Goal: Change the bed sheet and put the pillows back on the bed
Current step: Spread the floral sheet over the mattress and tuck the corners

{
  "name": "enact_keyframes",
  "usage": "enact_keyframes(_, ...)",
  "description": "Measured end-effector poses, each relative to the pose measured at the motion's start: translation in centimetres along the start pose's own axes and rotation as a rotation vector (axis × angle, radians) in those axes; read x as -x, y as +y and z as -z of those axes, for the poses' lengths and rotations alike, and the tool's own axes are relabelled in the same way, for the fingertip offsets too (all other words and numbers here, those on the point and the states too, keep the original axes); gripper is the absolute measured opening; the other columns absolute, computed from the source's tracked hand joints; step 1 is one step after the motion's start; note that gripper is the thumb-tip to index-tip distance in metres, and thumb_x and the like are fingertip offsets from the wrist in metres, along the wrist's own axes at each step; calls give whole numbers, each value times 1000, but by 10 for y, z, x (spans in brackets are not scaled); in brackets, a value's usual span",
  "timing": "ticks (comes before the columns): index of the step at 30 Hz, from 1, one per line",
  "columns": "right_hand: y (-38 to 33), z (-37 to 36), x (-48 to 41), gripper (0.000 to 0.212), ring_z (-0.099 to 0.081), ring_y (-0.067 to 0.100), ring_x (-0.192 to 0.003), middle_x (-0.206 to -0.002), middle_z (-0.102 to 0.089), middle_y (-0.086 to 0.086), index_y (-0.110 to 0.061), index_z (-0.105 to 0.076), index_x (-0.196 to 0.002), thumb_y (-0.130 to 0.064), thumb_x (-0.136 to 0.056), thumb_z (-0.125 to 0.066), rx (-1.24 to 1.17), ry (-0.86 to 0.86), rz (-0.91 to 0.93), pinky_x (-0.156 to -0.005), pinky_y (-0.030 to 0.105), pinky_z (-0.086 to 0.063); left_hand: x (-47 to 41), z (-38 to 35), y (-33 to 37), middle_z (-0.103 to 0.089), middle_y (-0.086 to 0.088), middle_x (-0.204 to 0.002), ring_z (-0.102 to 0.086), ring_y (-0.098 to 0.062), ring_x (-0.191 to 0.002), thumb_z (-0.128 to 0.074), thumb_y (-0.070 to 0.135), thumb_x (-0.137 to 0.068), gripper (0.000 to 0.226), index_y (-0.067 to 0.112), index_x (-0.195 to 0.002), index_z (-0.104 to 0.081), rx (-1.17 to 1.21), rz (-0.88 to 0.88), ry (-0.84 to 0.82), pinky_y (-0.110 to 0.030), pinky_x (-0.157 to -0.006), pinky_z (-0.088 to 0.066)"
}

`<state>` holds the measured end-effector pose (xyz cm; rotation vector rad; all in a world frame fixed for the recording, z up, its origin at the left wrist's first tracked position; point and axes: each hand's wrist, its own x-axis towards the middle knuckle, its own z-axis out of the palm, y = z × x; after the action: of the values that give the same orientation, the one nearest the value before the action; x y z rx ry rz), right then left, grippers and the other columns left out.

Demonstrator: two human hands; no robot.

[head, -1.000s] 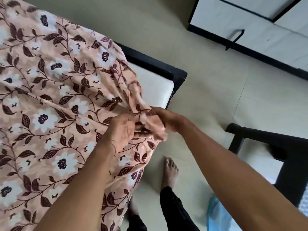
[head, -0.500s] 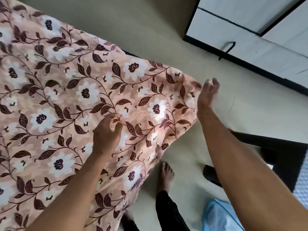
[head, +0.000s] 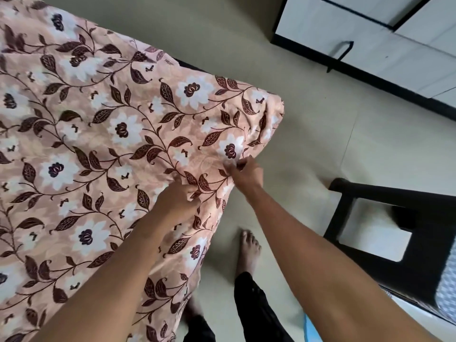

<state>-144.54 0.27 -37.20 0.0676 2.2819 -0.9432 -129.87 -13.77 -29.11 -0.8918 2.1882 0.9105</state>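
Observation:
A peach bed sheet point(head: 118, 134) with white flowers and dark brown leaves is spread over the bed and covers its near corner, hanging down the side. My left hand point(head: 179, 197) grips a fold of the sheet at the bed's edge. My right hand point(head: 244, 172) pinches the sheet's edge just to the right, near the covered corner. The two hands are close together. No pillows are in view.
A black chair point(head: 385, 233) stands on the floor to the right. A white cabinet with black trim point(head: 370, 38) is at the far right. My bare foot point(head: 248, 250) is on the pale floor beside the bed. Something light blue point(head: 311, 328) lies by the bottom edge.
A second ago both hands held a bunched sheet corner with bare mattress showing. The sheet was then spread over the corner; my right hand came back from beyond the corner and now pinches the edge.

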Motion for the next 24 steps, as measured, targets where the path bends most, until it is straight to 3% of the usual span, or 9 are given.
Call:
enact_keyframes(3, -1, 16, -15, 28, -67, 21, -75, -84, -72, 4, -19, -65, -86, -45, -89, -76, 123, 58, 70, -63, 30, -51, 4, -1, 4, -51, -14, -148, -53, -32, -133, -62, 25, -97, 41, 21, -138, -61, 0, -135, 153, -37, -109, -42)
enact_keyframes(6, -4, 30, -23, 30, -66, 25, -78, -89, -71, 4, -17, -65, -95, -45, -91, -72, 196, 127, 53, -66, 34, -54, 6, -8, -6, -66, -9, -126, -60, -29, -118, -63, 15, -91, 35, 13, -126, -66, 32, -231, 444, -41, -100, -51)
enact_keyframes(9, -7, 23, -20, 26, -63, 27, -83, -100, -71, 6, -19, -67, -104, -44, -96, -63, 208, 159, -2, -68, 33, -46, 18, -27, -20, -58, -19, -137, -54, -35, -124, -63, 11, -89, 42, 7, -131, -62, 29, -185, 565, -46, -105, -47)
enact_keyframes(11, -1, 15, -9, 26, -70, 31, -91, -103, -74, 8, -21, -66, -105, -45, -96, -58, 124, 101, -81, -71, 39, -55, 31, -48, -37, -48, -24, -146, -46, -38, -132, -61, 12, -90, 49, 8, -138, -55, 7, -111, 570, -50, -109, -44)
enact_keyframes(13, 12, 1, 12, 19, -73, 32, -90, -99, -75, 11, -22, -64, -98, -40, -93, -63, 31, -74, -119, -70, 42, -61, 49, -71, -56, -42, -27, -150, -41, -42, -137, -60, 9, -88, 55, 10, -142, -50, -13, -52, 559, -54, -108, -44)
enact_keyframes(15, 26, -14, 42, 6, -73, 26, -85, -100, -74, 11, -21, -65, -96, -23, -91, -69, 40, -337, -112, -60, 34, -58, 68, -98, -73, -36, -30, -153, -34, -45, -142, -60, 6, -86, 64, 11, -147, -45, -32, -17, 526, -56, -111, -41)
enact_keyframes(17, 43, -32, 62, 13, -75, 22, -76, -93, -76, 8, -17, -70, -99, -18, -86, -69, 159, -484, -107, -58, 34, -61, 90, -123, -87, -26, -31, -159, -23, -44, -149, -59, 8, -84, 76, 13, -156, -35, -85, 0, 459, -56, -117, -32)
enact_keyframes(20, 70, -49, 61, 27, -76, 24, -68, -71, -76, 7, -11, -75, -83, -29, -67, -63, 270, -423, -117, -70, 47, -65, 120, -155, -100, -18, -26, -164, -16, -41, -153, -57, 13, -83, 80, 13, -158, -30, -122, 37, 431, -59, -117, -29)
enact_keyframes(24, 105, -65, 37, 53, -75, 30, -73, -75, -75, 8, -12, -76, -84, -55, -56, -60, 356, -248, -85, -72, 47, -64, 168, -197, -112, -15, -25, -165, -17, -41, -152, -55, 17, -84, 79, 14, -158, -28, -89, 246, 459, -57, -118, -28)
